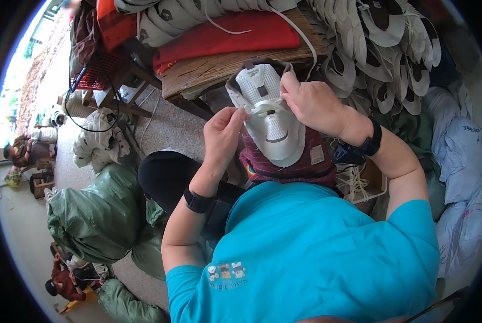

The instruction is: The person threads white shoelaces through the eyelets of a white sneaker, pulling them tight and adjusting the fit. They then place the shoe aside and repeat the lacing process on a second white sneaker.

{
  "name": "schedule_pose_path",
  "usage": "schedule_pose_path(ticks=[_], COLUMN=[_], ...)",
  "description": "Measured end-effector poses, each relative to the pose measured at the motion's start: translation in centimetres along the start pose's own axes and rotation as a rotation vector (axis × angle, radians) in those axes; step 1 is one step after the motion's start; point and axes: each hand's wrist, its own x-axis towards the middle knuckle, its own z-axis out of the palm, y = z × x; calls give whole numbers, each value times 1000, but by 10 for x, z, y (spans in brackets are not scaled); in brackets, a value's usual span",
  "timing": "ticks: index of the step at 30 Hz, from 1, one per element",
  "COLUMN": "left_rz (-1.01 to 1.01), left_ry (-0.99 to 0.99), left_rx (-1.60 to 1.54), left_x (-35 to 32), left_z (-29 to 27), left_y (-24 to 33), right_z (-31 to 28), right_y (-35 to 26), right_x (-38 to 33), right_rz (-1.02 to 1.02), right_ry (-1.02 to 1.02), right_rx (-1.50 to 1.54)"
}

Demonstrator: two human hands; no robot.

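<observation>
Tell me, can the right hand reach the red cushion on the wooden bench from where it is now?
Probably yes. The right hand pinches the white shoe upper, just below the red cushion on the wooden bench. Nothing stands between them, but it must first release its grip.

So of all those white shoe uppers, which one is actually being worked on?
The white mesh upper on the lap, pinched by the left hand and right hand; the others lie stacked on the bench behind.

One fisheye camera sits on the person's head; it looks steeply down, close over the chest and raised hands; edges bend outward.
</observation>
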Motion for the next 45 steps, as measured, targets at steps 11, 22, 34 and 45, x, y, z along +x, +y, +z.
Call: schedule_pose_path(ticks=[11,22,34,45], left_rz=[472,519,207,320], left_ry=[39,-380,-39,42], left_rx=[948,832,386,-67], left_x=[12,52,42,32], left_z=[-2,-33,1,6], left_y=[18,53,30,60], right_z=[-37,-35,5,-12], right_y=[5,41,28,2], right_x=[15,28,24,33], right_rz=[-340,-496,90,-270], right_ry=[-41,-117,84,103], right_rx=[-252,-166,466,-204])
